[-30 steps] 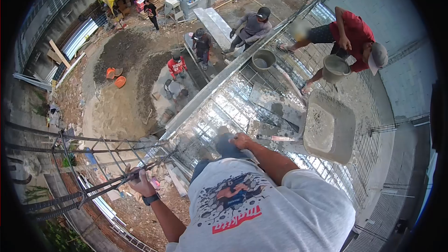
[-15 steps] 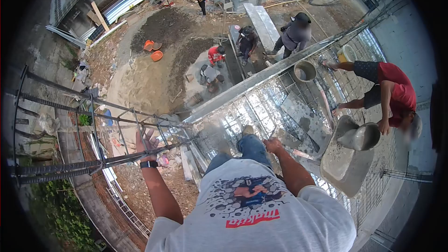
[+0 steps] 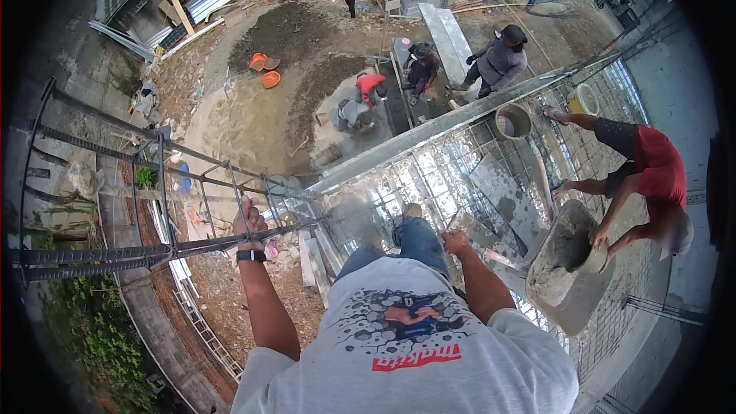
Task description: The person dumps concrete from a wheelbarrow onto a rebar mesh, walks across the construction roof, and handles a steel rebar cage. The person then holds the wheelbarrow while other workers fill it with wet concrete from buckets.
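Observation:
My left hand (image 3: pixel 250 222), with a dark band at the wrist, is closed around a bar of the rebar cage (image 3: pixel 184 249) at the left. Near my right knee is my right hand (image 3: pixel 456 242), its fingers curled; what they hold, if anything, is hidden. My jeans (image 3: pixel 422 244) and one shoe (image 3: pixel 412 211) show over the rebar mesh (image 3: pixel 429 176). To the right, a person in red (image 3: pixel 658 165) tips a bucket (image 3: pixel 595 251) with both hands over a trough (image 3: pixel 563 280) holding grey mix.
A round bucket (image 3: pixel 513 120) and a pale bucket (image 3: pixel 583 100) stand on the mesh. Flat boards (image 3: pixel 502 188) lie near the trough. Below the concrete edge (image 3: pixel 460 116), several people work beside a trench. Orange basins (image 3: pixel 270 79) lie on the ground.
The view has swung, shifting the scene. My left hand has closed on the rebar after being spread. The person in red has moved the bucket over the trough and tipped it.

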{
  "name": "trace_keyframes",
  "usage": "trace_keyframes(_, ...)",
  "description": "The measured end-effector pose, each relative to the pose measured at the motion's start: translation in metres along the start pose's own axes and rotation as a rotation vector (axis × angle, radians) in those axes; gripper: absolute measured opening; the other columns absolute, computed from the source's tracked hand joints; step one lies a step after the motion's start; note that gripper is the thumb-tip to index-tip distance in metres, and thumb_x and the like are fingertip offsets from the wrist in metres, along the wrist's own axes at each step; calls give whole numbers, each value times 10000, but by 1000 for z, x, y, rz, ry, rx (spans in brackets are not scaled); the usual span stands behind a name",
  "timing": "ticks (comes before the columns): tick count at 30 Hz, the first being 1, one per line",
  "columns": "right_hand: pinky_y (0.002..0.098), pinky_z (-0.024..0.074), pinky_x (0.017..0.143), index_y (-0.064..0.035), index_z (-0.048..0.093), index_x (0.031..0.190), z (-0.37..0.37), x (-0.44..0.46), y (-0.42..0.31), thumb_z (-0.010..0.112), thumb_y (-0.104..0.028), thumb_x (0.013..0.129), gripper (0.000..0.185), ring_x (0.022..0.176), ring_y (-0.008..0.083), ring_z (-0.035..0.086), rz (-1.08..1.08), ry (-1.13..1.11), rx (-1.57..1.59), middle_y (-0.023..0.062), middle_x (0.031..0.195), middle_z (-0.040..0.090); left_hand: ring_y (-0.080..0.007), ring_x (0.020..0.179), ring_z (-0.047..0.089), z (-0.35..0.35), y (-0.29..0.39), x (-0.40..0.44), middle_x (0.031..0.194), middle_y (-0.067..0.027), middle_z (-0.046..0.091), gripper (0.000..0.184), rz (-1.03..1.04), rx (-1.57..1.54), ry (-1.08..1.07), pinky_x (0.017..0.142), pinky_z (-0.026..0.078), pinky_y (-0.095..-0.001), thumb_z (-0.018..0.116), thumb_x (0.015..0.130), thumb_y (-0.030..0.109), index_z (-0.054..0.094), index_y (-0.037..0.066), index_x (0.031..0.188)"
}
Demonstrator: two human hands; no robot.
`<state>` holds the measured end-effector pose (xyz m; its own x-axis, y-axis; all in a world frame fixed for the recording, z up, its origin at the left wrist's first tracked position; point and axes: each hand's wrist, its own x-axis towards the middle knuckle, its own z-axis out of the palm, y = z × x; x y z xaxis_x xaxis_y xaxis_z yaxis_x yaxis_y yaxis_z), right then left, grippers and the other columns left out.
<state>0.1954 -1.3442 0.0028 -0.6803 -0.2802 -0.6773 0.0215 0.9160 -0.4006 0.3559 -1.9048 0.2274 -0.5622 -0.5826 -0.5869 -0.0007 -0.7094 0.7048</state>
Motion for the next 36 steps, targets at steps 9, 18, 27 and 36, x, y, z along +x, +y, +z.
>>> trace_keyframes(9,333,503,533,-15,653,859,-2,-3,-23,631,-432,850,418,564,196,618,287,21,338,90,651,625,-51,361,290,2,2,-1,500,64,322,330,-4,73,-20,340,207,-218,559,944,386,583,57,958)
trace_keyframes(18,329,505,550,30,658,881,19,13,-22,627,-427,856,459,590,203,628,238,61,361,118,699,650,-38,343,264,8,2,-4,482,76,292,318,23,87,-24,311,174,-204,533,960,389,579,76,929)
trace_keyframes(27,341,516,549,57,640,919,0,-9,-50,633,-389,856,451,600,221,638,272,39,459,149,725,656,-50,345,273,-3,-2,5,482,60,314,331,40,21,-39,315,178,-217,569,940,392,577,61,919)
trace_keyframes(36,401,501,736,41,670,831,8,5,-47,574,-455,851,505,731,300,659,228,24,360,186,728,666,-50,336,263,1,-2,3,468,61,301,331,49,48,-3,311,174,-218,564,943,387,566,56,946)
